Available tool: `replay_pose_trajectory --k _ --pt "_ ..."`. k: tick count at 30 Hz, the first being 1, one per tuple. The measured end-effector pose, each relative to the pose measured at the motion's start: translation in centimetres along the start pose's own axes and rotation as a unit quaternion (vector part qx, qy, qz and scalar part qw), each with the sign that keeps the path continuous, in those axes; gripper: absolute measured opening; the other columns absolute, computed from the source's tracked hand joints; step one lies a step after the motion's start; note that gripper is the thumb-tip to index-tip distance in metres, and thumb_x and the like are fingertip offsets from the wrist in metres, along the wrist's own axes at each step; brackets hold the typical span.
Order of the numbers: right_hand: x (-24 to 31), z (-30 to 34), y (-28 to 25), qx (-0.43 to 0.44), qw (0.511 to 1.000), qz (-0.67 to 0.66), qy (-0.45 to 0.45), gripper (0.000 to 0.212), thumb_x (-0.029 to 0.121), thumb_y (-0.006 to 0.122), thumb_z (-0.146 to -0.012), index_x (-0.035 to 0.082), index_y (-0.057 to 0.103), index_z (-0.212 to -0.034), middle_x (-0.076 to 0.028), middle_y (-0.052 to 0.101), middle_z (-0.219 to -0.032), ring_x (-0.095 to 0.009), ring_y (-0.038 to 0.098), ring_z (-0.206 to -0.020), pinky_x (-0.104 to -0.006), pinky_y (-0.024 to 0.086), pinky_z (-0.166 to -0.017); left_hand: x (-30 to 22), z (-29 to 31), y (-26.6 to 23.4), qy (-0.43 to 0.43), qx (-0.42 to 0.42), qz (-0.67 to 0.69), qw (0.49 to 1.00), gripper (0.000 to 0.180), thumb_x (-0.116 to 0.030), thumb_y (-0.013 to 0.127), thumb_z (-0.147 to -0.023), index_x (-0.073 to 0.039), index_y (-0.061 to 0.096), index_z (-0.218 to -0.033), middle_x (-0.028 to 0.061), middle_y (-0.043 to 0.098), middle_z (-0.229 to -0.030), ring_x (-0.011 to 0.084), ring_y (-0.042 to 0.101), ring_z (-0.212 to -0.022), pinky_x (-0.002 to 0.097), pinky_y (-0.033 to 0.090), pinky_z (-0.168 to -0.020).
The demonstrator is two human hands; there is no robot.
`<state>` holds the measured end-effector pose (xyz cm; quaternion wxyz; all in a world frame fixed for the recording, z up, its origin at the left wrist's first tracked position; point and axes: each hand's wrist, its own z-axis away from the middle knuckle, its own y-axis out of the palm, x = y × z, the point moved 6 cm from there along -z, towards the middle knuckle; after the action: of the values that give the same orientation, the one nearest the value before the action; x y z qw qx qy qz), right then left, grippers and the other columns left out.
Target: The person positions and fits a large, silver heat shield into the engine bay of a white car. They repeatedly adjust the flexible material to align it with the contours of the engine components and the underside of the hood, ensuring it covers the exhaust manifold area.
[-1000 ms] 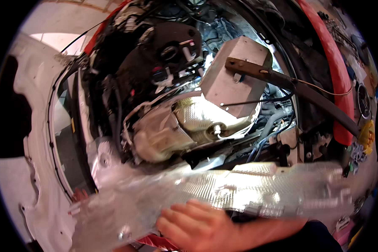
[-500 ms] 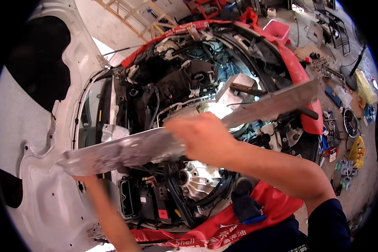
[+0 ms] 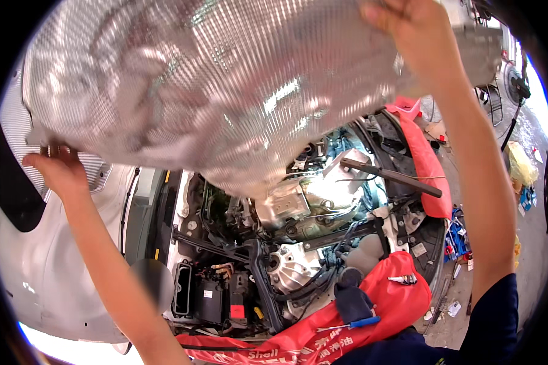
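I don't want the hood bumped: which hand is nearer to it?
Left. The left hand holds the silver sheet at lower left, in front of the hood; the right hand grips the sheet at upper right, farther away.

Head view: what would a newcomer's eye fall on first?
A shiny silver sheet spans the top, gripped by the left hand at its lower left and the right hand toward its right end. Below it, brightly lit engine parts sit mid-picture, with a red cover draped along the bottom.
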<state>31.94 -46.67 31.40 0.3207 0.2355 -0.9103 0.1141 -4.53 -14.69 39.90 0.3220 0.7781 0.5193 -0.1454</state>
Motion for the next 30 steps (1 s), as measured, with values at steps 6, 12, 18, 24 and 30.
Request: replay_pose_trajectory --k 6,12,18,24,30 --pt "9.6 -6.5 -10.9 -0.045 0.986 0.01 -0.159 0.024 -0.007 0.061 -0.084 -0.007 0.063 -0.108 -0.013 0.07 -0.095 -0.016 0.066 -0.083 -0.0266 0.053 -0.075 -5.8 0.8 6.9 -0.005 0.169 0.05 0.984 0.091 -0.07 0.038 -0.089 -0.008 0.014 -0.152 0.0091 0.019 -0.157 0.0279 0.028 -0.14 0.0412 0.026 -0.115" --pt "10.9 4.1 -13.3 -0.304 0.841 0.242 -0.378 0.039 0.012 0.062 -0.091 -0.002 0.054 -0.126 -0.013 0.062 -0.122 -0.022 0.057 -0.11 -0.0337 0.042 -0.094 -15.3 3.8 10.8 -0.04 0.055 0.063 0.996 0.074 -0.06 0.045 -0.094 -0.006 0.04 -0.144 0.01 0.042 -0.147 0.0227 0.042 -0.132 0.032 0.031 -0.112" --pt "-4.0 27.4 -6.2 0.008 0.897 -0.378 0.229 0.053 0.034 0.041 -0.102 0.003 0.034 -0.144 -0.01 0.044 -0.141 -0.022 0.042 -0.129 -0.036 0.032 -0.106 -21.6 3.8 10.3 -0.044 0.066 -0.009 0.997 0.081 -0.063 0.047 -0.092 -0.001 0.038 -0.143 0.0135 0.044 -0.144 0.0248 0.05 -0.123 0.0329 0.043 -0.102" --pt "-2.7 29.2 -1.6 0.0 0.717 -0.535 0.448 0.058 0.05 0.036 -0.101 0.007 0.04 -0.14 -0.006 0.05 -0.138 -0.021 0.049 -0.122 -0.0378 0.036 -0.103 -24.6 4.5 7.7 -0.063 0.004 -0.057 0.996 0.081 -0.067 0.049 -0.089 -0.003 0.044 -0.139 0.0118 0.054 -0.133 0.0254 0.058 -0.112 0.0375 0.052 -0.085" --pt "-0.8 30.3 -4.7 -0.011 0.81 -0.468 0.354 0.043 0.033 0.053 -0.099 0.002 0.048 -0.129 -0.004 0.059 -0.118 -0.015 0.057 -0.103 -0.0293 0.045 -0.088 -25.2 4.9 4.7 -0.071 -0.063 -0.095 0.991 0.066 -0.065 0.051 -0.089 -0.007 0.057 -0.122 0.0062 0.06 -0.116 0.0209 0.06 -0.095 0.0373 0.052 -0.066"
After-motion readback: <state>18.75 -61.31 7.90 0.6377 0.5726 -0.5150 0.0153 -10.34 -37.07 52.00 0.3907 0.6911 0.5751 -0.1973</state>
